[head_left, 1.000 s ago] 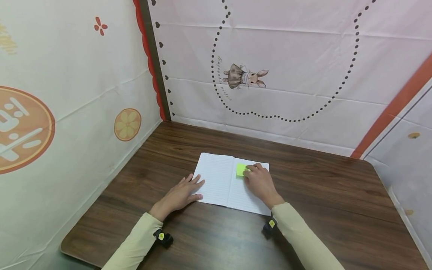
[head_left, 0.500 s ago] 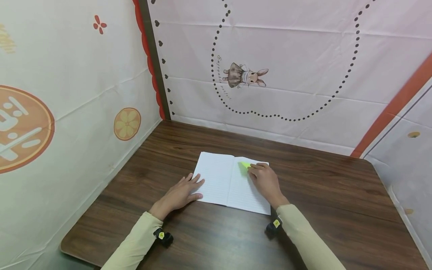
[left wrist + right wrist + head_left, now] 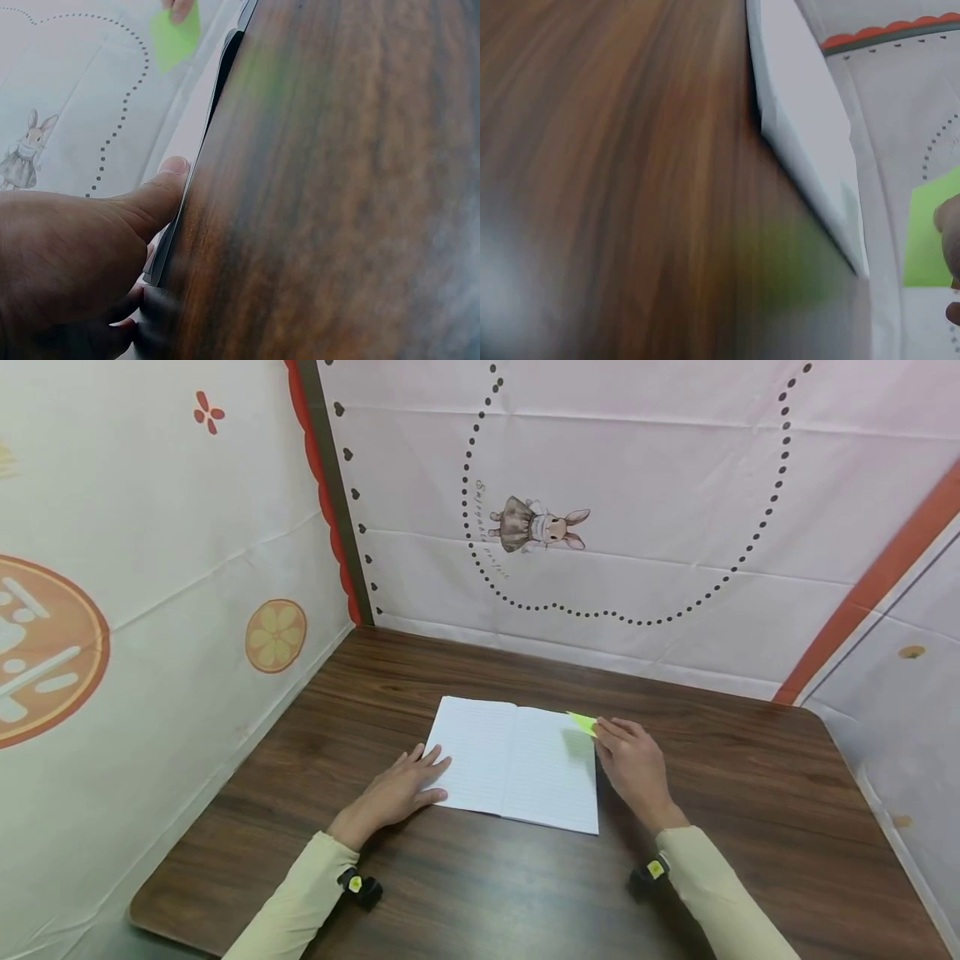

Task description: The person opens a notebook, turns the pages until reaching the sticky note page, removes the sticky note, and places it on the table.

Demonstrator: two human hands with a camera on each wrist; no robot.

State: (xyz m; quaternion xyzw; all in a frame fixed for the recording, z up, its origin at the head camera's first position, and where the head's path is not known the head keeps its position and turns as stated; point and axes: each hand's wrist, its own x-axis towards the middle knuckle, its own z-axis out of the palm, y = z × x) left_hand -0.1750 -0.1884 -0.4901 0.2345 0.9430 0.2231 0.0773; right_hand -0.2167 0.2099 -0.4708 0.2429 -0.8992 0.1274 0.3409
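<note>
An open lined notebook [image 3: 480,760] lies on the brown wooden table. My left hand [image 3: 393,793] rests with spread, straight fingers on the notebook's left page, its thumb [image 3: 169,176] along the near edge. A yellow-green sticky note [image 3: 583,722] is pinched by its edge between the thumb and fingers of my right hand [image 3: 636,768], raised above the right page's upper right corner. In the right wrist view the note [image 3: 928,232] hangs clear of the notebook; only some fingertips [image 3: 951,225] show there.
Bare wooden table [image 3: 750,793] surrounds the notebook. White printed cloth walls [image 3: 645,527] close off the back and both sides. A small black camera [image 3: 362,887] is strapped at each wrist.
My right hand has peeled the sticky note off the right page and carried it up and to the right. The left hand has stayed on the left page.
</note>
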